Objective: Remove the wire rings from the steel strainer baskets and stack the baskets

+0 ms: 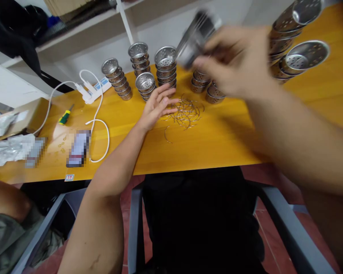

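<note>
My right hand [237, 57] is raised above the table and grips a shiny metal cup [191, 42], both smeared by motion. The cup is tilted, and my thumb and fingers close on its right side. My left hand [157, 104] hangs open with fingers spread, beside a loose heap of thin curved wires [187, 112]. One curved wire [166, 134] lies apart, nearer the table's front. Just behind my left hand stands a short stack of perforated metal cups [145, 84]. Whether my left fingertips touch the wires I cannot tell.
More perforated cup stacks [120, 82] line the table's back, with taller tilted stacks [284, 34] at right. At left are a power strip [95, 91] with white cables, a green screwdriver [64, 117], a phone [78, 148], a cardboard box [37, 116] and plastic bags [13, 148]. Another person's leg [8, 198] shows.
</note>
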`<action>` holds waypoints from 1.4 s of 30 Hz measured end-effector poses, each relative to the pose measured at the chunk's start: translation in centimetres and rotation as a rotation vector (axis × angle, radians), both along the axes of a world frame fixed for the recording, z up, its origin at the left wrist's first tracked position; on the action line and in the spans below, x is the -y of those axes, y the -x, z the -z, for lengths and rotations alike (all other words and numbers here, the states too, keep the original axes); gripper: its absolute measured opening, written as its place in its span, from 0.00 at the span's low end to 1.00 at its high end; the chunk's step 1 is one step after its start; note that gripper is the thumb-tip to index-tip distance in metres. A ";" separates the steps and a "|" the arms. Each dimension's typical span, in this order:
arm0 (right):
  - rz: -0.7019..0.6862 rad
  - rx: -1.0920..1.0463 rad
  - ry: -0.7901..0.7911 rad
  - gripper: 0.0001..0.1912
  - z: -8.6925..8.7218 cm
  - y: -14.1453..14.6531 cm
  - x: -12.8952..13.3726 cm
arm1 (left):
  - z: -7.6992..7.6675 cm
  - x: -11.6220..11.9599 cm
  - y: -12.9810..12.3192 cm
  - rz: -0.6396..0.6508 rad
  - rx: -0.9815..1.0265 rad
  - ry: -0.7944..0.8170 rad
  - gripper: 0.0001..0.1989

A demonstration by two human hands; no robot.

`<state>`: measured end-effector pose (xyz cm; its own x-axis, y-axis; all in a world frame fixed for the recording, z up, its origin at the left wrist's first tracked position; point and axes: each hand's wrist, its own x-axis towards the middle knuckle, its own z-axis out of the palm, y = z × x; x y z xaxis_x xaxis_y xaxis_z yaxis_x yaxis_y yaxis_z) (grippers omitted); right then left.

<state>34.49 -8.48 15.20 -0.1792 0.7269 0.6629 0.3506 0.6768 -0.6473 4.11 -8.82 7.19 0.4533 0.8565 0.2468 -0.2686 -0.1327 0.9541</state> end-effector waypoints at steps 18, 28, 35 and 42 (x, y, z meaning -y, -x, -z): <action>-0.432 0.177 -0.064 0.08 8.3 6.8 0.3 | -1.6 0.2 -0.6 -0.301 -0.072 0.272 0.29; -0.158 0.622 -0.066 0.12 5.8 4.7 2.0 | -2.4 0.1 0.0 -0.082 -0.276 0.354 0.26; -0.219 0.608 -0.096 0.16 5.3 3.9 1.6 | -2.3 -0.2 0.2 -0.062 -0.276 0.366 0.28; -0.335 0.581 -0.125 0.22 6.2 3.4 0.2 | -1.8 -0.8 0.7 -0.043 -0.297 0.355 0.31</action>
